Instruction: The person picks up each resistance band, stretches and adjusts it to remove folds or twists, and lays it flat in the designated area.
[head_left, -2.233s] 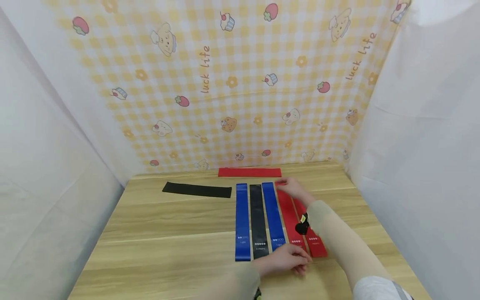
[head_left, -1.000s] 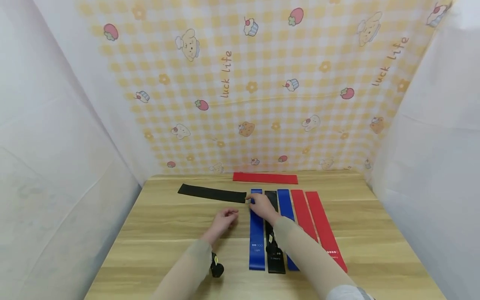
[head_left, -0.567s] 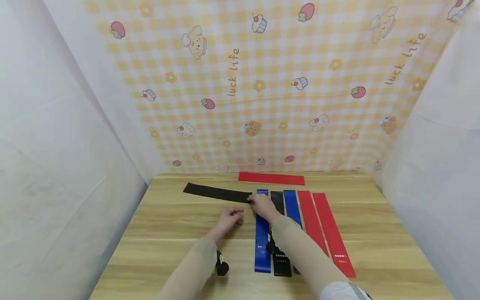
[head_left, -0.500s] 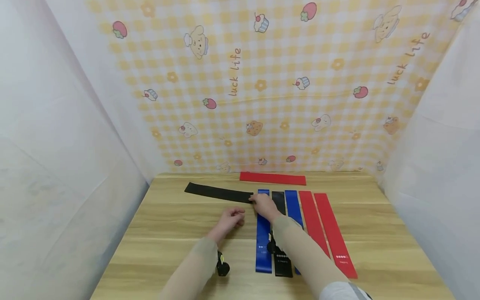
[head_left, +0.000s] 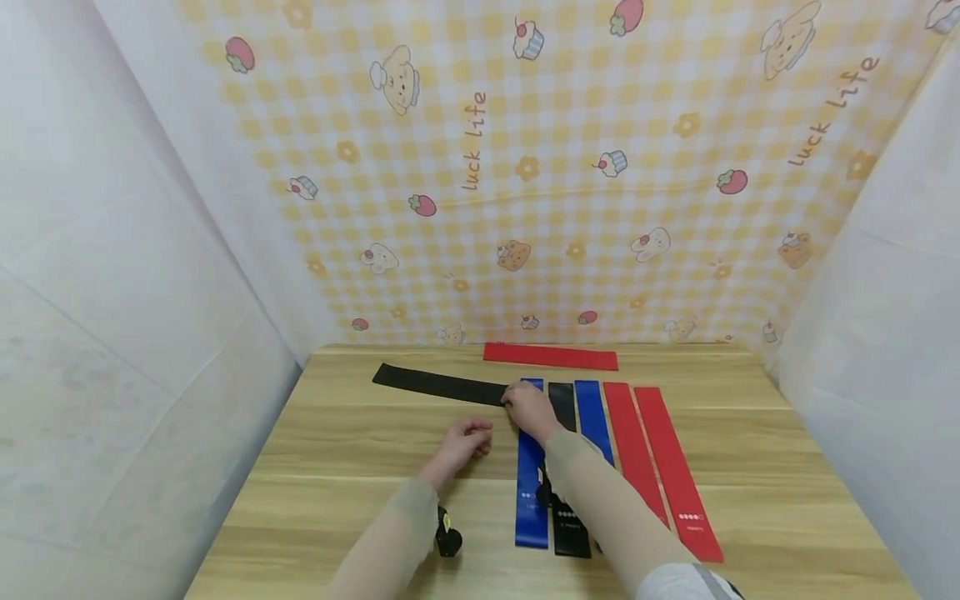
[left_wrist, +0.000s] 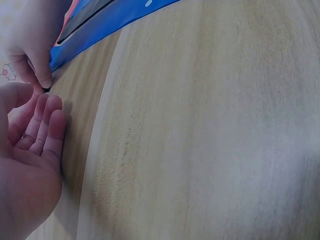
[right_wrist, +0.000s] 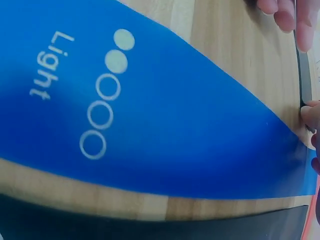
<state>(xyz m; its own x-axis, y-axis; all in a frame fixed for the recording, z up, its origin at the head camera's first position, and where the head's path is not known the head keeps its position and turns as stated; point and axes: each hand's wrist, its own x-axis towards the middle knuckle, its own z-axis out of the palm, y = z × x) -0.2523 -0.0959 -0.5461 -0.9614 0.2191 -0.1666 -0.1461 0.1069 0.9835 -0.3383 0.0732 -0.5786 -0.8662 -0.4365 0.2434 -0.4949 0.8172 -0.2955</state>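
Note:
A flat black resistance band [head_left: 438,384] lies crosswise at the back left of the table. Its right end is pinched between the thumb and fingers of my right hand [head_left: 531,410], which also shows in the right wrist view [right_wrist: 312,117]. The right hand and forearm cover parts of the blue band [head_left: 531,525] marked "Light" and the upright black band [head_left: 562,402]. My left hand [head_left: 459,443] hovers just in front of the crosswise band, palm turned inward and fingers loosely bent, holding nothing; the left wrist view shows its bare palm [left_wrist: 30,175].
Right of the upright black band lie a second blue band [head_left: 591,404] and two red bands, one inner [head_left: 633,442] and one outer [head_left: 675,467]. Another red band [head_left: 551,357] lies crosswise along the back edge, below the checked cloth [head_left: 487,275]. White sheets flank the table.
My right hand has gone left from the tops of the red bands to the crosswise black band and pinches its end. My left hand has left the bands' front ends, moving back and left.

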